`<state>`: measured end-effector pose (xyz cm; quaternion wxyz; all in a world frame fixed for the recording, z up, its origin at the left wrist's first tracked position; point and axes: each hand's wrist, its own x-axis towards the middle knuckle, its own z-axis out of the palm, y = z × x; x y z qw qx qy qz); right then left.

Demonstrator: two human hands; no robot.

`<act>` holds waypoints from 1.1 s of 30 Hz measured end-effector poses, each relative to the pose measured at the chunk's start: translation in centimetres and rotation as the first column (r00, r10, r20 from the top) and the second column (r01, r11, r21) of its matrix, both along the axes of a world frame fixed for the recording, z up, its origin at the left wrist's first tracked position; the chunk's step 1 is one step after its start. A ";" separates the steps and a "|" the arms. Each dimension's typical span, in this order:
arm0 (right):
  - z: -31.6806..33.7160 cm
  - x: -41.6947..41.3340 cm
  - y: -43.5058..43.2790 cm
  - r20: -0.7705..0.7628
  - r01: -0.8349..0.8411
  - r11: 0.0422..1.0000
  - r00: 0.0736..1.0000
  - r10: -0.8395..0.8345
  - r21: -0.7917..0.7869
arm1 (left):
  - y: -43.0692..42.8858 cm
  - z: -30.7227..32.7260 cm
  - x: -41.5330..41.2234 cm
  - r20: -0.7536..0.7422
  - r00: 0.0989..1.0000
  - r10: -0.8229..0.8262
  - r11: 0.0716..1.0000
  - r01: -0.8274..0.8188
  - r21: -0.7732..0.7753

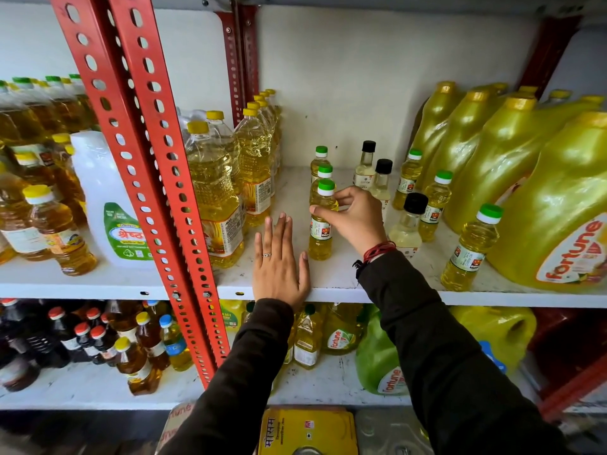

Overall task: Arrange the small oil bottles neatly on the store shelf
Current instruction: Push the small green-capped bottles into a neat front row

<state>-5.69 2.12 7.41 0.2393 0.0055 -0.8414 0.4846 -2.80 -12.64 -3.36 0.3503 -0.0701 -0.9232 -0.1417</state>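
Observation:
Small oil bottles stand on the white store shelf (pixel 331 292). Three green-capped ones form a line running back from the front; my right hand (pixel 353 215) grips the front bottle (pixel 320 238) around its shoulder, thumb on the left side. My left hand (pixel 279 261) lies flat on the shelf just left of that bottle, fingers spread, holding nothing. Three black-capped clear bottles (pixel 407 224) stand to the right of my right hand. More green-capped small bottles (pixel 437 201) stand further right, one (pixel 469 247) near the front edge.
Tall yellow-capped oil bottles (pixel 216 192) crowd the left beside a red slotted upright (pixel 157 178). Large yellow Fortune jugs (pixel 558 208) fill the right. A lower shelf (pixel 98 389) holds dark and yellow bottles and a green jug.

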 end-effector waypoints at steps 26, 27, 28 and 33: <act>-0.1 7.3 -0.2 -0.023 -0.033 0.997 0.999 0.035 0.069 | 0.0 -0.1 0.0 0.010 1.000 0.003 1.000 -0.003 0.013; -0.1 7.4 -0.3 -0.021 -0.036 0.997 0.999 0.038 0.064 | -0.1 -0.1 0.0 0.012 1.000 0.005 1.000 -0.005 0.012; -0.1 7.5 -0.3 -0.020 -0.037 0.997 0.999 0.038 0.062 | -0.1 -0.1 0.0 0.013 1.000 0.007 1.000 -0.007 0.011; -0.2 7.7 -0.4 -0.025 -0.022 0.999 0.999 0.023 0.049 | 0.0 -0.1 0.0 0.018 1.000 0.005 1.000 -0.005 0.019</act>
